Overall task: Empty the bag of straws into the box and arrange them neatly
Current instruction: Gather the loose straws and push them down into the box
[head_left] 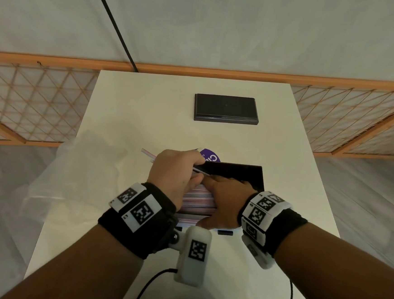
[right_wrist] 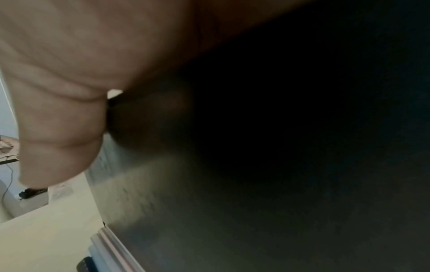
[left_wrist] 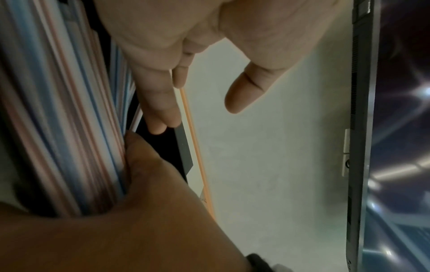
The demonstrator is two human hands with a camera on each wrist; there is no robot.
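Left hand point(head_left: 175, 173) pinches a few loose straws point(head_left: 148, 155) over the black box's point(head_left: 248, 174) left end. Right hand point(head_left: 225, 198) lies flat, fingers straight, pressing the striped straw stack point(head_left: 199, 200) inside the box, near the table's point(head_left: 147, 112) front edge. Risk: the pinched straws land crooked or slip out.

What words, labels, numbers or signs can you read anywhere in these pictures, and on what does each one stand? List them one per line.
"Cl", upside down, the rest hidden behind the left hand: white letters on the purple round label.
Smaller white print beside it on the same label: too blurred to read.
Black-and-white square code markers on the wristbands: patterns, no readable text.
Wrist views: none.
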